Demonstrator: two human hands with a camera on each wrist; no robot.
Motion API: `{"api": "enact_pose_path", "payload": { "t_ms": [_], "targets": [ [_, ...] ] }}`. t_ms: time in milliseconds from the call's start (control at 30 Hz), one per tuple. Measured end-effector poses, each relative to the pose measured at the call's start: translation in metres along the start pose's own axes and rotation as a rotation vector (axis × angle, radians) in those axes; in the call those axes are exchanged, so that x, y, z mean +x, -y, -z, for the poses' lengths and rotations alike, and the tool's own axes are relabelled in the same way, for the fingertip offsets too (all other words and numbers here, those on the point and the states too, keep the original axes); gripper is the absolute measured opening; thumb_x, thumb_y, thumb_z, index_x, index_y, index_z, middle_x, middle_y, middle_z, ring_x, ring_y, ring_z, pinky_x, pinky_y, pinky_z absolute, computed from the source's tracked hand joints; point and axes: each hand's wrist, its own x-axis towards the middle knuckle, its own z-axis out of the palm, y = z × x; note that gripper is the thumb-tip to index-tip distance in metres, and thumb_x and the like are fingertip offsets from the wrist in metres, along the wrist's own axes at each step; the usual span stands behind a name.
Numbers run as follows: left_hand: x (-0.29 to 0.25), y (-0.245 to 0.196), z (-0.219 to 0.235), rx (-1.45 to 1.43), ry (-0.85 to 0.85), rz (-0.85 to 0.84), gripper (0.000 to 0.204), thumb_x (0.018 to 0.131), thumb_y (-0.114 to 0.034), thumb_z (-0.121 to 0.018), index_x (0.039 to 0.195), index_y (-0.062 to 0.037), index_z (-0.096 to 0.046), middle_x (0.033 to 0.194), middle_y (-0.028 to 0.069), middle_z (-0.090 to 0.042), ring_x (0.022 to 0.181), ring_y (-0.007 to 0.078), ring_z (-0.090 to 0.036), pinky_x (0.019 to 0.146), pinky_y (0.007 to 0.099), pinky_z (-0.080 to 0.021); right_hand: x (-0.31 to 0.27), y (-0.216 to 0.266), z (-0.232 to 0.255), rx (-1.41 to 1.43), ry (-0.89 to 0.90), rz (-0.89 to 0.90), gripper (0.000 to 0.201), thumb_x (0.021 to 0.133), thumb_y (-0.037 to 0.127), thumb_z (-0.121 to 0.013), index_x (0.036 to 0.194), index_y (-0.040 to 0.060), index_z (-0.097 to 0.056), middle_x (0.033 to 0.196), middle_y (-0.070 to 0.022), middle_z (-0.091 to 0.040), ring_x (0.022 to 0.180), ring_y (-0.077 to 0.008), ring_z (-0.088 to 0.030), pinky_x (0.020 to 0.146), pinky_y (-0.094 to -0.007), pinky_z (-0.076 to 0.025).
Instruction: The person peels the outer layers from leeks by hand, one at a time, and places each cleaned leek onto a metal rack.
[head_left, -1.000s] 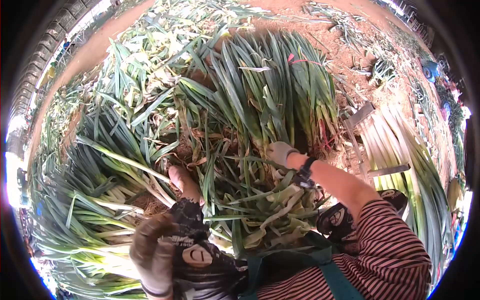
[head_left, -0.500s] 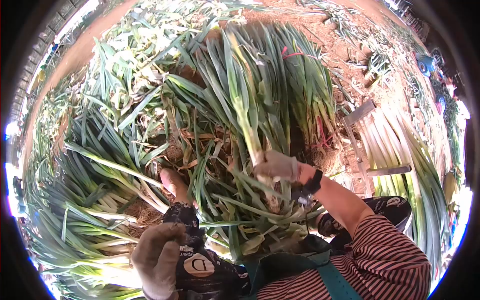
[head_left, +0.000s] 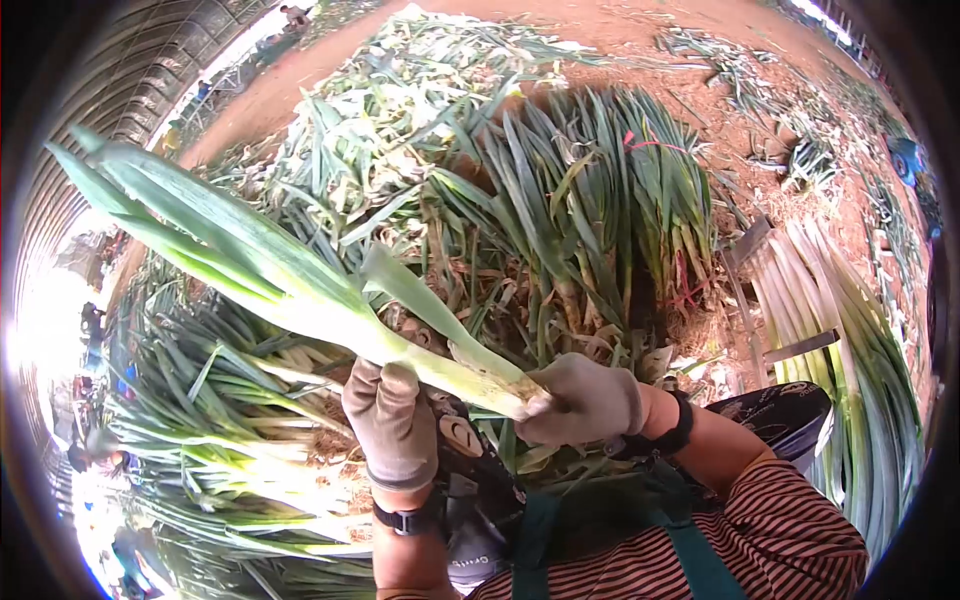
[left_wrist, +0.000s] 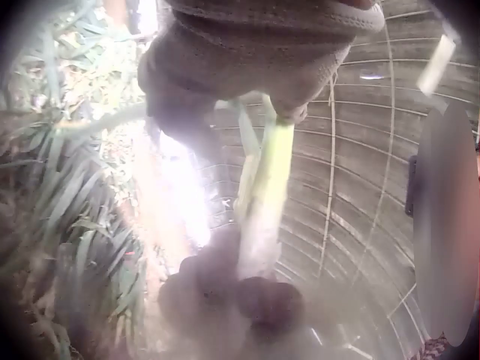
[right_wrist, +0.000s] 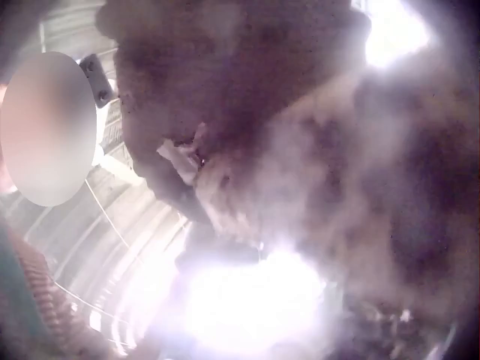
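A large green onion slants across the front of the body, its leaves up to the left and its root end low on the right. My gloved left hand grips its pale stalk about the middle. At the root end, my gloved right hand holds the base between curled fingers. One side leaf stands away from the stalk. In the left wrist view the stalk runs between both gloves. A blurred glove fills much of the right wrist view, with the ragged root end below it.
Upright bundles of green onions stand ahead, one with a red tie. More untrimmed onions lie at left. Peeled white-stemmed onions lie in a metal frame at right. Stripped leaves are heaped behind.
My right hand has drawn one green onion out of the standing bundle and brought it toward the body. My left hand has come up from the knee and taken hold of its stalk.
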Motion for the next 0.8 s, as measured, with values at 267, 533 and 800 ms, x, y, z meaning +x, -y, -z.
{"api": "enact_pose_path", "payload": {
  "t_ms": [267, 533, 800],
  "targets": [
    [-0.044, 0.014, -0.021, -0.112, -0.265, 0.071, 0.041, 0.092, -0.033, -0.056, 0.113, 0.0019, -0.060, 0.094, 0.0073, -0.065, 0.082, 0.0154, -0.061, 0.070, 0.0266, -0.047, -0.009, -0.001, -0.036, 0.653, -0.210, -0.280, 0.055, 0.094, 0.047, -0.058, 0.107, -0.0061, -0.064, 0.081, 0.0001, -0.064, 0.068, -0.0095, -0.055, 0.062, -0.0267, -0.047],
    [-0.040, -0.016, 0.003, 0.097, -0.214, 0.021, 0.042, 0.093, -0.040, -0.060, 0.107, -0.0005, -0.060, 0.086, 0.0053, -0.064, 0.067, 0.0078, -0.054, 0.055, 0.0195, -0.040, -0.064, -0.089, 0.001, -0.858, -0.286, -0.655, 0.044, 0.088, 0.037, -0.066, 0.121, 0.0079, -0.061, 0.101, -0.0154, -0.068, 0.079, -0.0321, -0.068, 0.074, -0.0369, -0.054],
    [-0.038, 0.000, -0.022, -0.104, -0.207, 0.029, 0.045, 0.087, -0.036, -0.071, 0.111, -0.0003, -0.059, 0.095, 0.0131, -0.068, 0.076, 0.0163, -0.065, 0.055, 0.0247, -0.046, -0.060, -0.028, -0.051, -0.235, -0.498, -0.123, 0.039, 0.088, 0.037, -0.066, 0.106, 0.0030, -0.060, 0.093, -0.0141, -0.067, 0.088, -0.0315, -0.067, 0.075, -0.0395, -0.052]
  ]
}}
